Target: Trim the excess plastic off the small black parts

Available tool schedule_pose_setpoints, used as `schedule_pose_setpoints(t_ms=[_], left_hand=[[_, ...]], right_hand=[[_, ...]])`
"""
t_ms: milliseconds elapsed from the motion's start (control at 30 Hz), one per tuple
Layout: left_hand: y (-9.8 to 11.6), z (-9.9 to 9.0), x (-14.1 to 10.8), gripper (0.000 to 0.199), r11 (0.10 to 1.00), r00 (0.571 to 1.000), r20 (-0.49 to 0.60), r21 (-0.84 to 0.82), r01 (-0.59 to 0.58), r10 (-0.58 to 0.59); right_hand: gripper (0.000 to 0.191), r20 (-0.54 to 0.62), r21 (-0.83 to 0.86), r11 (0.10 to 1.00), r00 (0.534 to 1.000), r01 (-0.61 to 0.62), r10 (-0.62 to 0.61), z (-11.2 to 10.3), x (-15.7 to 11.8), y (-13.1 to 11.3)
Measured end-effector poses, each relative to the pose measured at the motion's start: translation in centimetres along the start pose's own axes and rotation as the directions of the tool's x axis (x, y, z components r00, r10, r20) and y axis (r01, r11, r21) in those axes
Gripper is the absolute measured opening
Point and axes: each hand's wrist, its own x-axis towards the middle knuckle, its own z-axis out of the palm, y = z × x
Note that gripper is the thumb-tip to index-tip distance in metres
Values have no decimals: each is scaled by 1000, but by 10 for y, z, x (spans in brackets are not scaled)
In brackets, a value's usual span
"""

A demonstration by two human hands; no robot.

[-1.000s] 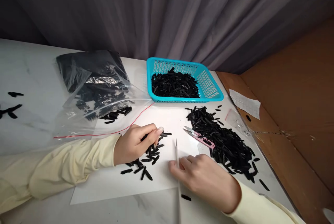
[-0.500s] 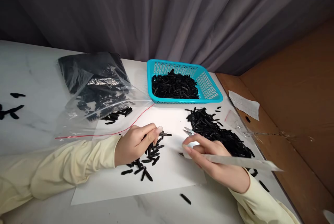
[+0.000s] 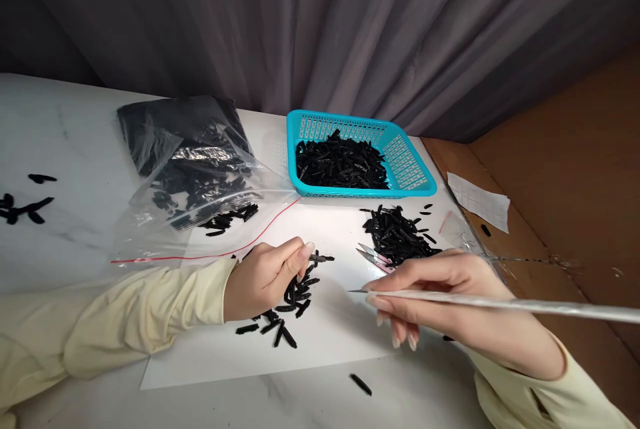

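My left hand (image 3: 267, 279) is closed, pinching a small dark strip (image 3: 323, 258) that sticks out past the thumb tip. Below it, several black strips (image 3: 299, 292) lie scattered on a white sheet (image 3: 330, 342). My right hand (image 3: 445, 295) grips a slim tool with a white wrapped handle (image 3: 500, 303) and a thin pointed metal tip. That tip points left toward the strip, apart from it. Just beyond the right fingers lie pointed scissors (image 3: 374, 259), their handles largely hidden, touching a heap of black strips (image 3: 400, 235).
A blue basket (image 3: 360, 194) of black pieces stands at the back. Left of it lies a clear zip bag (image 3: 195, 155) with black contents. A paper slip (image 3: 479, 202) rests by the brown board at right. One strip (image 3: 361, 384) lies near the front; others are at far left.
My right hand has turned and shifted right, and the tool now points left with its handle extending to the right edge. More of the scissors shows. My left hand keeps its pinch.
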Motion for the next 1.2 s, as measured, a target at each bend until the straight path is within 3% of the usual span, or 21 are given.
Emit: schedule_pose_setpoints(t_ms=[100, 233, 433, 1200], left_hand=[[1, 0, 1, 32, 998, 999, -6, 42, -42, 42], [2, 0, 2, 31, 994, 997, -36, 79, -71, 74], [2, 1, 2, 31, 991, 993, -79, 112, -76, 85], [3, 0, 3, 33, 989, 993, -86, 132, -74, 86]], right_hand=[[9, -65, 30, 996, 995, 82, -80, 5, 6, -16], [5, -108, 49, 984, 980, 174, -168, 17, 24, -18], [12, -122, 173, 973, 984, 153, -133, 30, 30, -9], [17, -155, 128, 990, 987, 57, -37, 32, 31, -6]])
